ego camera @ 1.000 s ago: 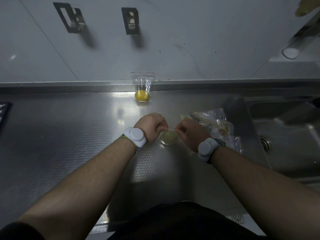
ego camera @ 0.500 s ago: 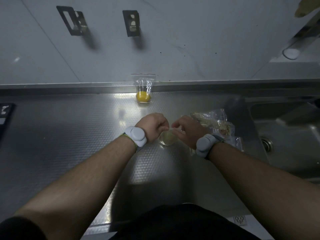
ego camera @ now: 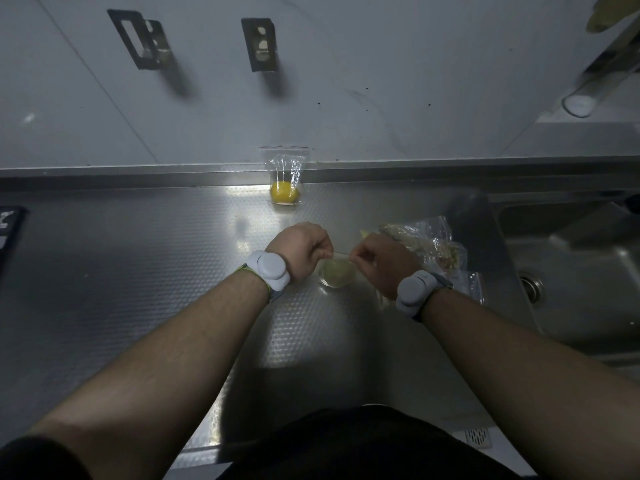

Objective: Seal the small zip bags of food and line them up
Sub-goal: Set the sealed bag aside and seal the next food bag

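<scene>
Setting: a dim kitchen, and a dimpled steel surface (ego camera: pixel 145 271) runs under a pale wall, with a sink (ego camera: pixel 571 271) sunk in at its right end.
Landmark: the held bag (ego camera: pixel 336 273), a small clear zip bag of pale food, hangs low over the middle of the surface; everything below is placed from it.
Left hand (ego camera: pixel 300 249): just left of the held bag, fingers curled tight, pinching the left end of the bag's top strip.
Right hand (ego camera: pixel 375 259): just right of the held bag, fingers curled the same way, pinching the other end of the strip, so the top edge is pulled taut between the two hands.
Lemon bag (ego camera: pixel 284 178): well behind the held bag, propped upright against the wall, a yellow piece in its bottom; it looks like the start of the row.
Waiting bags (ego camera: pixel 429 251): a crumpled heap just right of the held bag, partly hidden by the right hand, and near the sink's edge.
Seal: whether the zip is shut along its whole run cannot be told, it's too small and too dark!
Risk one: if the pinch skips the middle of the strip, a gap probably stays and the food could leak out later.
Risk two: a hard squeeze with air trapped may pop the zip back open.
Risk three: a careless reach right could nudge the heap toward the sink.
</scene>
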The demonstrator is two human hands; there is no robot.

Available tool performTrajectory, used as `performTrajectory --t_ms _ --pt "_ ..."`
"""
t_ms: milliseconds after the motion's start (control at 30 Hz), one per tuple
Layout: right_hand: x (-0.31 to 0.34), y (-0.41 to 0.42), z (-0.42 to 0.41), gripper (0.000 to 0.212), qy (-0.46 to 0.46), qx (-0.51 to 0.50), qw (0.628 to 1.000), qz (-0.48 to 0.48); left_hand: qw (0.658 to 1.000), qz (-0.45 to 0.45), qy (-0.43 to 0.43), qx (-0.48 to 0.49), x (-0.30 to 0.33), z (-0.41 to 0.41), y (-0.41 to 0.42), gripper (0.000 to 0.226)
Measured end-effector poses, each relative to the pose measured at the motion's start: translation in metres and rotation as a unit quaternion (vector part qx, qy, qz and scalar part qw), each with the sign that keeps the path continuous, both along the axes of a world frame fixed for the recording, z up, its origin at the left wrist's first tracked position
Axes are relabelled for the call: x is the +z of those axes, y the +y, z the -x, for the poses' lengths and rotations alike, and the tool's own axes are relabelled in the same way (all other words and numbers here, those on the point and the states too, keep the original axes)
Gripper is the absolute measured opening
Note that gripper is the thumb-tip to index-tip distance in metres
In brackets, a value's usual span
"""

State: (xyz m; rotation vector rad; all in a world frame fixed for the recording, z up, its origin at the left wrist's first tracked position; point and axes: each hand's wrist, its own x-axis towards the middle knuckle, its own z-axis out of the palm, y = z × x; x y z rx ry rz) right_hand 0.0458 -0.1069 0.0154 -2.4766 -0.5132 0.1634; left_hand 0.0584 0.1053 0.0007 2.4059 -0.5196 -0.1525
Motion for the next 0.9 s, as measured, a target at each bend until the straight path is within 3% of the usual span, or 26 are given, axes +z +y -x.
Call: performTrajectory --t_ms 633,767,900 --pt "-0.005 -0.014 0.001 0.01 0.013 -0.029 0.999 0.019 0.996 -0.019 0.064 0.05 0.0 0.001 0.011 0.009" --pt "-0.008 -0.011 -0.001 0.011 0.021 -0.032 0.999 0.026 0.997 -0.025 0.069 0.021 0.001 -0.002 0.013 0.011" --pt "-0.011 -0.015 -0.002 0.012 0.034 -0.045 0.998 0.034 0.998 -0.011 0.058 -0.022 0.003 0.002 0.01 0.033"
